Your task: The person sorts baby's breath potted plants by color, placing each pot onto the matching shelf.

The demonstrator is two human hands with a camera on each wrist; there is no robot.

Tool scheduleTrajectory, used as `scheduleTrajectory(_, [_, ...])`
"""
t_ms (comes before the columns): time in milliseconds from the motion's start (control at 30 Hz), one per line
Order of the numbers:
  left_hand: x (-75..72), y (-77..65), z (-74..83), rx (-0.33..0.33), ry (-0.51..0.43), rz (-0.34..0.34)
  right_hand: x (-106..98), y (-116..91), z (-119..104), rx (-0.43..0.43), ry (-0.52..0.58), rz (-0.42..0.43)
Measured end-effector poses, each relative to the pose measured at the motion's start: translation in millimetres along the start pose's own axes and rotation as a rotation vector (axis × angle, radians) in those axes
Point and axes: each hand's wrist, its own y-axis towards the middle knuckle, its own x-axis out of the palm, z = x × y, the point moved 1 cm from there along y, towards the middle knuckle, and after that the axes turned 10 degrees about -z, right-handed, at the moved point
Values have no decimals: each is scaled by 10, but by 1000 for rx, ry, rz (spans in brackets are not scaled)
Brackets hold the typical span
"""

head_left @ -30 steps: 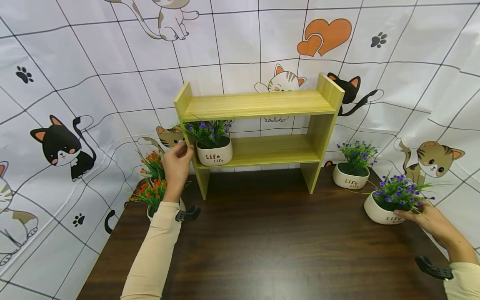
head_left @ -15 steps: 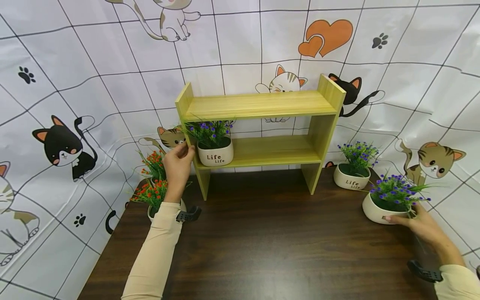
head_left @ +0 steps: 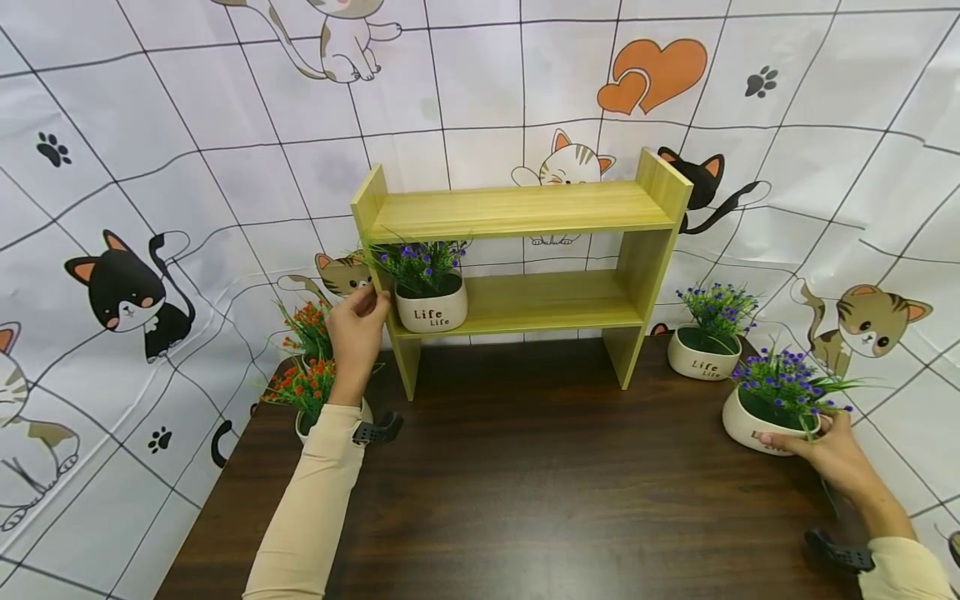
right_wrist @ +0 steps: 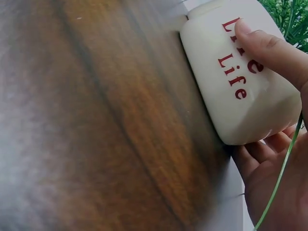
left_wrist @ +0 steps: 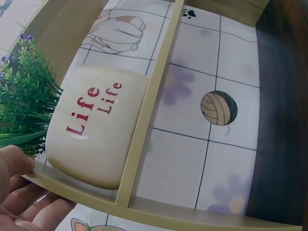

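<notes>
My left hand [head_left: 357,337] grips the left side panel of the two-tier wooden shelf [head_left: 517,212], thumb inside and fingers outside in the left wrist view. Beside the thumb, a white pot marked "Life" [left_wrist: 98,127] with purple flowers stands at the left end of the middle board. At the table's right side my right hand [head_left: 836,454] holds another white flower pot [head_left: 742,421] with purple blooms. In the right wrist view its thumb [right_wrist: 269,48] lies across the lettering and the other fingers go round the pot's far side.
Behind the held pot stands another purple-flowered pot [head_left: 703,354]. Two plants with orange-red flowers [head_left: 306,379] are at the left, partly hidden by the left forearm. A dark wooden table [head_left: 555,483] carries everything, against a cat-print wall covering [head_left: 480,75].
My right hand has shifted left and its thumb has moved left across the front of the pot, which has moved slightly left. My left hand stays on the shelf panel.
</notes>
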Motion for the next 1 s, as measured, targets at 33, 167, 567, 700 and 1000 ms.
scheduleTrajectory(33, [-1, -4, -3, -1, 2, -3, 2, -11, -6, 20, -29, -1])
scheduleTrajectory(167, [-7, -18, -4, -2, 6, -13, 1, -47, -28, 99, -164, 5])
scheduleTrajectory(567, [2, -25, 43, -30, 11, -23, -5, -80, -61, 244, -308, 28])
scheduleTrajectory(700, [3, -24, 38, -30, 9, -21, 25, -87, -112, 237, -304, 46])
scheduleTrajectory(1000, [-12, -21, 20, -31, 5, -18, 44, -87, -390, 286, -270, 72])
